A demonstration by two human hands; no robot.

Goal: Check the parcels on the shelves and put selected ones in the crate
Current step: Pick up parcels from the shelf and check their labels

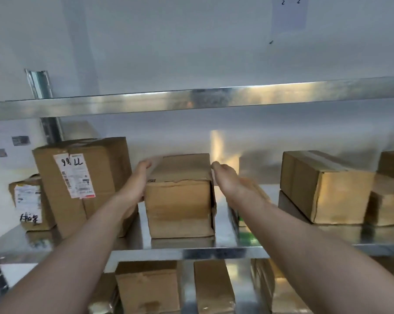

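On the polished steel middle shelf (191,253), the plain brown cardboard parcel (180,200), creased and dented, stands between the left hand (135,182), laid flat against its left face, and the right hand (227,177), at its upper right edge with fingers bent, grip not determinable. Judged step: lifting it out for checking. The next move calls for even pressure on both soft sides, since no label shows.

one wide-angle view from the head faces straight into a metal shelf (191,253), tilted slightly down. it is close: the left hand (135,184) and right hand (227,180) reach a centred parcel (180,200). the upper board (191,102) crosses above.
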